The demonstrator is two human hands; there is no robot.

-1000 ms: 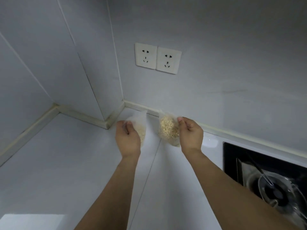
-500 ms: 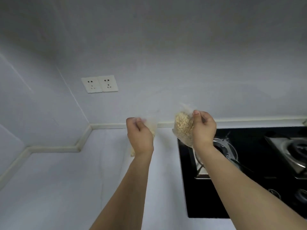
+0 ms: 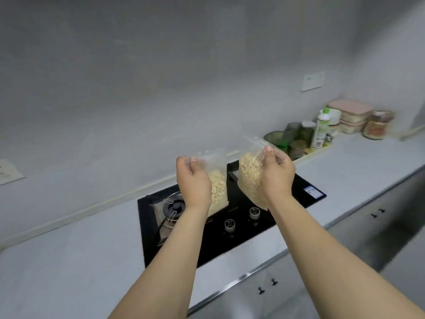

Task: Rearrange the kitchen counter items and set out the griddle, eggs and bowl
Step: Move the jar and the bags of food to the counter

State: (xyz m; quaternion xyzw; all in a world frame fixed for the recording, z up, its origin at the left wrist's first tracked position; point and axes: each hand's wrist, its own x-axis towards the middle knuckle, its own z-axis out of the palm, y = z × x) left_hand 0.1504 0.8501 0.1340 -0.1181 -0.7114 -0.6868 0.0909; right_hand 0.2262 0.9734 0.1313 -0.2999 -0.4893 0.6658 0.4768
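Fingers (image 3: 192, 160) of the left hand (image 3: 193, 183) pinched shut on the top edge of a clear bag (image 3: 215, 178), pale flakes settled in its lower half (oats, by the look). Right hand (image 3: 277, 178) likewise clamped on the neck of a second bag (image 3: 249, 178), fuller, hanging just beside the first, the two not touching.

Changed over the last second: both bags were at the wall corner under the sockets, low over the counter (image 3: 69, 261); now they hang above the black hob (image 3: 207, 226), and the view has swung right along the counter. Burner (image 3: 173, 204) below the left bag, two knobs (image 3: 241, 218) nearer the front edge.

Far right by the wall: cluster of green jars (image 3: 291, 140), white bottle (image 3: 320, 130), pink-lidded boxes (image 3: 350, 115).

Reading: bags are being carried rightward, probably to join that cluster. Rearranging stage only. No griddle, eggs or bowl visible anywhere yet.
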